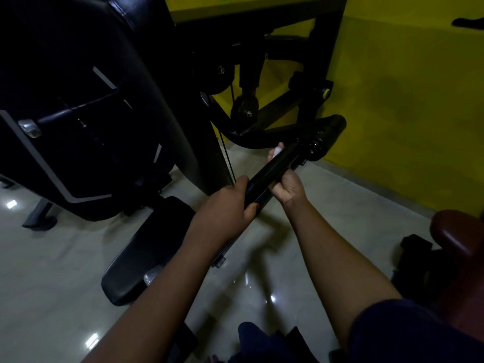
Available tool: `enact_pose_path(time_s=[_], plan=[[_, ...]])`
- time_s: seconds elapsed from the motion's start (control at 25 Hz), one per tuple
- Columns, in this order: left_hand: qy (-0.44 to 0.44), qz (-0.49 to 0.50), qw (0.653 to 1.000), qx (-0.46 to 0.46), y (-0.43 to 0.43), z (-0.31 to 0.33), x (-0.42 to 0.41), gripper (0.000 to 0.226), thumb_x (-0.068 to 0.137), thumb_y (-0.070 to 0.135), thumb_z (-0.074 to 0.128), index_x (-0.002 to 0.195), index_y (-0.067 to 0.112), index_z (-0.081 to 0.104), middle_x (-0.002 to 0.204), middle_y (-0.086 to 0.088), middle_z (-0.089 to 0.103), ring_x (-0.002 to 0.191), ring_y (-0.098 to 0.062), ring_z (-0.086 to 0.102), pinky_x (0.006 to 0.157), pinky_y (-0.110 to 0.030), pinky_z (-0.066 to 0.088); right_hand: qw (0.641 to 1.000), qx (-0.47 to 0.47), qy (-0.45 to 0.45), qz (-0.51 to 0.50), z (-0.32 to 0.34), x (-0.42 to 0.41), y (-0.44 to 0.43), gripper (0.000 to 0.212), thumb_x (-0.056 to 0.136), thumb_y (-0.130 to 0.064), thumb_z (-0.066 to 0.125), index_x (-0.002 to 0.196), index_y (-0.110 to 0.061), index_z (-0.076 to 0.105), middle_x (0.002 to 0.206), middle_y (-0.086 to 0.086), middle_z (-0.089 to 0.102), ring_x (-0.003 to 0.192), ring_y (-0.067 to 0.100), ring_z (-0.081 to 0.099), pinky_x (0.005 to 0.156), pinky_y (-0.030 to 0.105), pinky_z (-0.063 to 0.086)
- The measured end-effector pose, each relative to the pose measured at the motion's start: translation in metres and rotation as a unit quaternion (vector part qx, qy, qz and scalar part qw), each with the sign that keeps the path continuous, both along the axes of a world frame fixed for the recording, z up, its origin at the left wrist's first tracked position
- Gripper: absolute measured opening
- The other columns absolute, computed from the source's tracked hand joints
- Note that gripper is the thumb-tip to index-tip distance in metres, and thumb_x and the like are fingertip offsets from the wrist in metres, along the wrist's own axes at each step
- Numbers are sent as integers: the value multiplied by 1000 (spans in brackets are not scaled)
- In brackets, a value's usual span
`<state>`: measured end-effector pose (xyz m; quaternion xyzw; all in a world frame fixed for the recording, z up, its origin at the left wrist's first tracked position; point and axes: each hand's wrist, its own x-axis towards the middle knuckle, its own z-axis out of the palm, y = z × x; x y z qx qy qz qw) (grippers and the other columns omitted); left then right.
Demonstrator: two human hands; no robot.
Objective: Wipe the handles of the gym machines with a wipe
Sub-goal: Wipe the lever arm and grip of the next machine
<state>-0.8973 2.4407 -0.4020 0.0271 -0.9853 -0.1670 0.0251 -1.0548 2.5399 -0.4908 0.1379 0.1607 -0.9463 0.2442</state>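
A black machine handle (275, 169) runs diagonally from centre up to the right, ending in a round cap. My left hand (230, 205) is closed around its lower end. My right hand (288, 188) wraps the bar from underneath, a little higher up. Its fingertips come out on the far side, pressing a small white wipe (277, 151) against the handle. Most of the wipe is hidden behind the bar.
The machine's big black shroud (78, 106) fills the left. A black seat pad (146, 247) lies below my left arm. A padded roller (332, 127) and frame arms sit behind the handle, before a yellow wall (406, 106). A maroon pad (458, 237) stands at right on the glossy floor (52, 271).
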Motion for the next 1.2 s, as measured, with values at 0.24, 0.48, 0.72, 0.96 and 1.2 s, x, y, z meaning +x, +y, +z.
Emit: enact_pose_path(time_s=[0.24,0.48,0.72,0.96,1.2], plan=[[1,2,1000,5,0,0,0,43,92,38,54,128,20,38,94,-7,59,73,-20,56,58,-28,42,969,227,0,-101,-4,23,-2,24,93,5,51,116,0,58,106,19,67,98,30,66,84,36,57],[29,10,998,60,-3,-3,1,35,93,35,54,122,16,53,94,-8,66,77,-21,62,61,-27,46,740,599,117,-282,19,88,-11,13,91,-9,60,101,-9,68,96,5,69,75,-5,59,67,3,43],[34,111,974,196,-28,5,13,22,95,18,53,110,16,70,107,1,70,83,-6,60,64,-7,36,516,710,407,-254,16,110,3,30,87,2,59,112,-9,71,94,10,56,78,7,51,66,12,34],[4,146,948,283,-44,6,38,20,96,14,52,104,19,70,103,3,70,92,-10,63,81,-22,46,225,883,409,53,71,23,4,21,88,-7,56,104,-8,71,107,14,61,106,33,50,84,34,43],[4,213,876,432,-58,2,57,18,93,25,55,83,27,70,90,-3,73,88,-21,69,92,-46,53,273,743,608,-62,66,181,-32,16,74,-10,70,89,-12,72,85,6,65,84,25,57,65,26,45]])
